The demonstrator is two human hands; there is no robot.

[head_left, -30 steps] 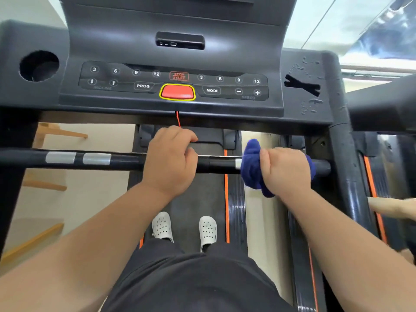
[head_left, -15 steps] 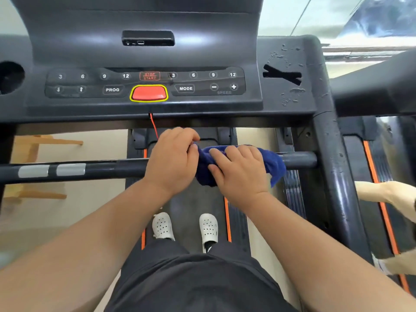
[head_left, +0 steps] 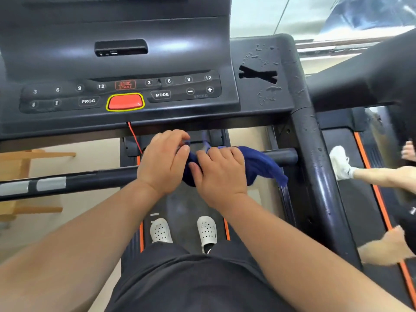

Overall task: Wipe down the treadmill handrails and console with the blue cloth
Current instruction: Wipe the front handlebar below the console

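Observation:
The black front handrail [head_left: 90, 179] runs across the view below the dark console [head_left: 126, 93], which carries a red button and a row of number keys. The blue cloth [head_left: 258, 164] is draped over the handrail's right part, one end hanging down at the right. My right hand [head_left: 221, 176] lies on the cloth with its fingers curled into it. My left hand [head_left: 163, 162] sits right beside it on the rail, its fingertips pinching the cloth's left end. The two hands touch. The rail under both hands is hidden.
A red safety cord [head_left: 135, 137] hangs from the console toward my left hand. The right upright [head_left: 315, 154] carries water drops. Another person's leg and shoe [head_left: 342, 163] are on the neighbouring treadmill at the right. My white shoes [head_left: 183, 230] stand on the belt.
My right hand has slid the cloth left along the rail from its right end until it met my left hand. My left hand has lifted its fingers from the rail onto the cloth.

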